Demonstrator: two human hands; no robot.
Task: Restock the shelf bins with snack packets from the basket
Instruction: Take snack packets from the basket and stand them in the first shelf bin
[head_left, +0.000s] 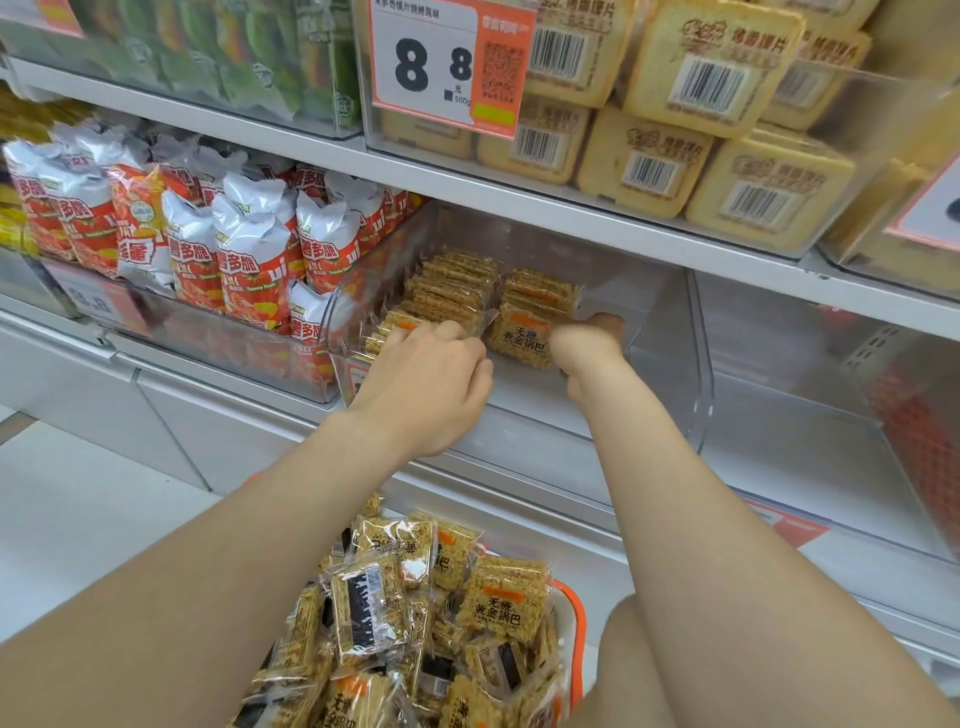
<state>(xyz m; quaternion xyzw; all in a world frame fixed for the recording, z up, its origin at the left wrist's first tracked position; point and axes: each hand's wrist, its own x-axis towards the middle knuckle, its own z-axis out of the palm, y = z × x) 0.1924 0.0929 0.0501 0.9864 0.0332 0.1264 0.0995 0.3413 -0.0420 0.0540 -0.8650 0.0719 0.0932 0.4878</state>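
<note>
packet (522, 338): front of the right row in clear bin (665, 322); probably light, slippery film, brittle, so take it by the edges.
right hand (589, 340): my fingers curl on its right edge.
left hand (431, 379): fingers bent over left row (441, 296); grip unclear.
basket (575, 618): below, still full.

- Price tag (436, 62), far shelf edge — large "8 8", small "元" and "500g".
- Red-and-white bags (249, 260), left: "薯多脆".
- Bin packet (522, 338), centre: "黄金锅巴".
- Basket packet (501, 603), near: same "黄金锅巴".
- Toast packs (706, 83), far right — barcodes; lettering too blurred to read.
</note>
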